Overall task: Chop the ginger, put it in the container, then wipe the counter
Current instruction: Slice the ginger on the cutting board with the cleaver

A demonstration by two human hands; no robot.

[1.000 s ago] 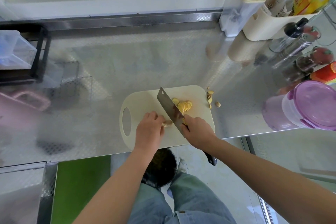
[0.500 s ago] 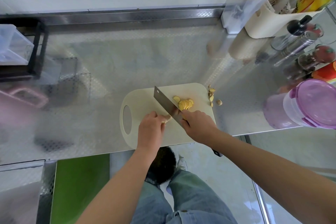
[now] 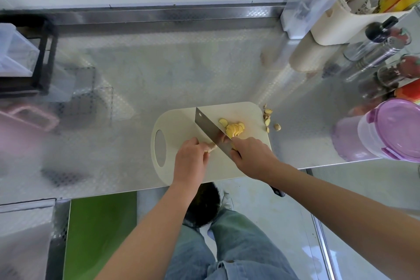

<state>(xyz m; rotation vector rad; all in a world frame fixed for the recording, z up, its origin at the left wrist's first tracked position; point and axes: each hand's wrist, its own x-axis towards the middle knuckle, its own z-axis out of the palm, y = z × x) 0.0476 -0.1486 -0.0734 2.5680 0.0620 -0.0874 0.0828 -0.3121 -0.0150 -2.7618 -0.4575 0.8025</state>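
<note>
On cream rounded plastic cutting board [image 3: 181, 125], pinching knobbly tan ginger stub [image 3: 211, 147] with left hand [image 3: 191, 161], gripping broad steel cleaver [image 3: 208, 128] in right hand [image 3: 252, 157], ideally tucking fingertips clear.

Both bare forearms reach forward, the left from the lower edge, the right from the lower right, drawing together towards the wrists; the left grip [image 3: 191, 159] lies knuckles up, its fingers curled down and pinching a piece of ginger [image 3: 211, 148] at the tips; the right grip [image 3: 252, 157] sits near it but apart, closed round the handle of a knife [image 3: 210, 128], back of the hand upward, wrist straight.
</note>
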